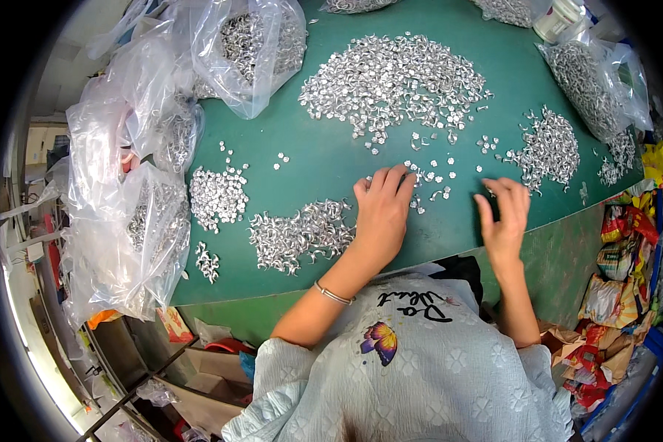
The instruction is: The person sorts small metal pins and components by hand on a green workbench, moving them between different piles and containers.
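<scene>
Small silver metal pieces, some curved and some flower-shaped, lie in heaps on a green tabletop. My left hand (383,214) rests palm down between a heap of curved pieces (302,236) and some scattered flower-shaped pieces (435,177). Its fingers are bent and slightly apart, tips at the tabletop; the underside is hidden. To the right of the scattered pieces, my right hand (505,214) has thumb and index finger apart, with no piece plainly visible between them. Beyond both hands spreads the large mixed heap (394,81).
A pile of flower-shaped pieces (218,196) lies at left, and a pile of curved ones (551,151) at right. Clear plastic bags (118,221) line the left edge. A filled bag (586,81) and a white tub (558,20) stand at far right. Colourful packets (611,298) lie below right.
</scene>
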{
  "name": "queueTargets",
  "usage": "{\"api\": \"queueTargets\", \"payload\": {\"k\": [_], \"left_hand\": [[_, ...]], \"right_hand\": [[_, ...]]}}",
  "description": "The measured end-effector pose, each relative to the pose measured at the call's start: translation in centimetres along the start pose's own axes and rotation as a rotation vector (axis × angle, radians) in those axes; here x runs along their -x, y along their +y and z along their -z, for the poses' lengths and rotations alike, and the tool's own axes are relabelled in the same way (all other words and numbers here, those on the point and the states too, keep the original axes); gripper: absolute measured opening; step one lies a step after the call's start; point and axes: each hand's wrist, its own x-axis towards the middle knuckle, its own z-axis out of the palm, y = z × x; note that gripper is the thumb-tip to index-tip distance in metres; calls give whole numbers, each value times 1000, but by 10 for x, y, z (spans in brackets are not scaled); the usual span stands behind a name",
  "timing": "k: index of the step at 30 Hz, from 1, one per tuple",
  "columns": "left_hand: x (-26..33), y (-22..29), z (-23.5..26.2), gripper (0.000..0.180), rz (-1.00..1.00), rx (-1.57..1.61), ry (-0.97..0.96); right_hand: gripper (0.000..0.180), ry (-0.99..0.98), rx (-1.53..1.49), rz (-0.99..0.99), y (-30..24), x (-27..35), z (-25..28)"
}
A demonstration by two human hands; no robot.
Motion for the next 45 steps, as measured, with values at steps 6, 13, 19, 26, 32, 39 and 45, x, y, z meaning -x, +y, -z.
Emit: {"api": "queueTargets", "payload": {"k": [6, 13, 19, 26, 32, 39, 45], "left_hand": [[4, -1, 4, 20, 34, 99, 29], [25, -3, 16, 26, 150, 46, 28], [21, -5, 17, 32, 42, 36, -20], [38, 1, 23, 32, 111, 128, -27], [47, -2, 27, 31, 177, 72, 15], [54, -5, 27, 30, 207, 52, 34], [51, -3, 32, 30, 188, 46, 23]], "right_hand": [[21, -230, -78, 153, -35, -7, -21], [17, -310, -260, 238, -34, 4, -20], [19, -384, -152, 309, -37, -11, -25], [18, -234, -71, 188, -13, 16, -1], [15, -50, 165, 4, 29, 10, 12], [18, 44, -26, 65, 5, -18, -2], [22, -218, -73, 169, -42, -33, -44]]}}
